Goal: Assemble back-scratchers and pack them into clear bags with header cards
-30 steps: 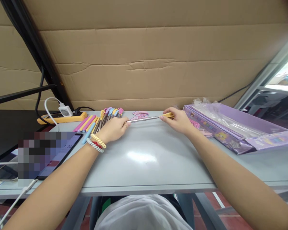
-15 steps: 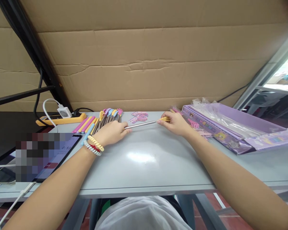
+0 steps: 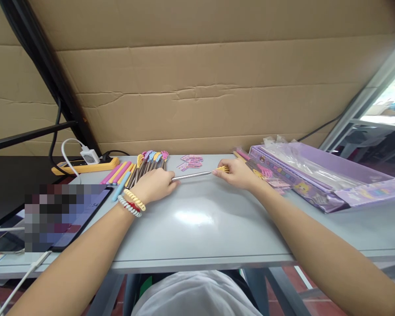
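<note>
Silver metal shows along the thin rod (image 3: 195, 175) that I have between my two hands, above the middle of the grey table (image 3: 197, 237), toward its far side; whether it touches the tabletop I cannot tell. My left hand (image 3: 156, 184) is closed round the rod's left end, thumb and fingers pinched together, so whatever handle sits there is hidden under my palm. With my right hand (image 3: 235, 174) I pinch the other end, where a yellow, finger-like head (image 3: 224, 168) pokes out between my thumb and fingers. The rod runs almost level from one hand to the other, its right end slightly farther from me. On my left wrist I wear a yellow coiled band (image 3: 134, 199) and a pale one (image 3: 129, 206). Just beyond my left hand lies a row of similar rods with coloured heads (image 3: 164, 156), and to their left, pink, yellow and blue tubes (image 3: 120, 186). Small pink cards (image 3: 191, 163) lie in a loose pile past the rod. To my right, beside my forearm, stands an open purple box (image 3: 278, 173) with clear plastic (image 3: 316, 162) inside, and a pink hand-shaped piece (image 3: 266, 171) lies near its front wall. Far left, a yellow power strip (image 3: 85, 167) sits behind a tablet (image 3: 82, 221).
</note>
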Action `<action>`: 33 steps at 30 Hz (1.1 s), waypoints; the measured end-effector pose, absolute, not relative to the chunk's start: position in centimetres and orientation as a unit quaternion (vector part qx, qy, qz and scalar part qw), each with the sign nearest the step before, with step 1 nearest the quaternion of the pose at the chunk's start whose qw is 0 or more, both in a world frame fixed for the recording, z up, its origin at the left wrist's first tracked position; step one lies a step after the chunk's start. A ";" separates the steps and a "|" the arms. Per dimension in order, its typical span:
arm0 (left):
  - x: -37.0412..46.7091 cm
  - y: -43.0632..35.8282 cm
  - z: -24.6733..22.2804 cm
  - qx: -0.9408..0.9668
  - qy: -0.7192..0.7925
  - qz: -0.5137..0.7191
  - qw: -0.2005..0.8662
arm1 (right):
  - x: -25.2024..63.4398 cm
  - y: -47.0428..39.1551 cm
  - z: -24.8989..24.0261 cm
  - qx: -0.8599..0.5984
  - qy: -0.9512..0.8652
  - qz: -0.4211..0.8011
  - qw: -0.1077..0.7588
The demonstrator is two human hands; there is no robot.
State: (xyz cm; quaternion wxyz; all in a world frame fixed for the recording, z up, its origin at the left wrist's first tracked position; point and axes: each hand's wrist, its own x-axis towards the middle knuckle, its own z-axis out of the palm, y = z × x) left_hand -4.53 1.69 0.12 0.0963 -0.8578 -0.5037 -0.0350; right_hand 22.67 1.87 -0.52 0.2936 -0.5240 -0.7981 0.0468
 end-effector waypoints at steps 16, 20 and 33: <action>-6.4 3.3 0.9 -0.836 -0.528 -0.128 0.074 | 23.1 2.0 -0.4 -0.496 -0.813 0.095 0.290; -7.8 4.1 1.3 -0.806 -0.568 -0.113 0.120 | 22.3 1.7 -0.2 -0.494 -0.815 0.112 0.283; -8.0 5.0 0.8 -0.786 -0.605 -0.061 0.114 | 21.7 1.4 -0.5 -0.482 -0.750 0.239 0.386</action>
